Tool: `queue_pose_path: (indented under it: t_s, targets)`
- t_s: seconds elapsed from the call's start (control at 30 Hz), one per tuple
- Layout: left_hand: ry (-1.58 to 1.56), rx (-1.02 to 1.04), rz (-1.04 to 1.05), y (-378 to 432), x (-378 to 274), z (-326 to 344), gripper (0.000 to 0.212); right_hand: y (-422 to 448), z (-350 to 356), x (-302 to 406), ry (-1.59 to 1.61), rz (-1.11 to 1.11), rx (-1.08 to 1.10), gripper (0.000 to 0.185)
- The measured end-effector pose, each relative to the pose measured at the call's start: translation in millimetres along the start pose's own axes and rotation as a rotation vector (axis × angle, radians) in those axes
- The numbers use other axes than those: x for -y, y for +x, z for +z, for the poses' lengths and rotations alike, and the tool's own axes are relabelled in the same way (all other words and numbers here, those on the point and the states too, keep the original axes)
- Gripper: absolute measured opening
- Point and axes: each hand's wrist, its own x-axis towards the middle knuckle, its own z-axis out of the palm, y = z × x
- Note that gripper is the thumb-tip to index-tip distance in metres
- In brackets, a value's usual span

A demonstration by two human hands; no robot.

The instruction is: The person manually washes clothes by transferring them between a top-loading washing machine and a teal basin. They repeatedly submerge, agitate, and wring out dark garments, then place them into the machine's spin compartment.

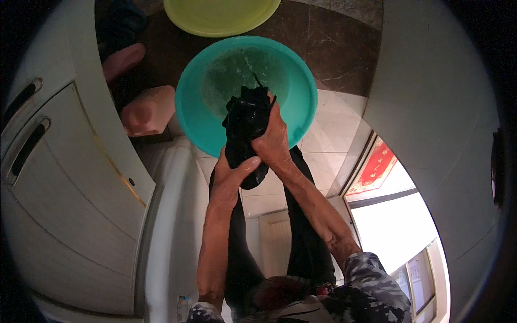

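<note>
Both hands grip a wet, glossy black item (247,121) above a turquoise plastic basin (299,101). The item is long, with a rounded lower end and loose cords or strips at its top; whether it is a shoe or bunched cloth I cannot tell. My left hand (232,171) holds the lower end, its thumb across the front. My right hand (274,139) wraps around the right side, higher up. Cloudy, slightly foamy water (226,72) lies in the basin beyond the item.
A yellow-green basin (222,18) stands just beyond. Pink plastic objects (147,113) lie on the left, beside a pale cabinet (80,181) with recessed handles. A pale wall or panel (428,101) rises on the right, near a bright doorway (396,230).
</note>
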Motion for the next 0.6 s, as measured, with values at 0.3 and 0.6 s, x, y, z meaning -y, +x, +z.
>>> queue_pose_path:
  t_s: [0.3, 0.6]
  targets:
    - [-0.242, -0.043, -0.124, -11.6, 24.8, -13.6, 0.054, 15.9, -47.4, -28.8, 0.111, 0.056, 0.560, 0.109]
    - [-0.542, -0.068, -0.301, -49.7, 25.7, 10.3, 0.070, 2.5, -22.4, -87.7, 1.334, 0.478, 0.315, 0.071]
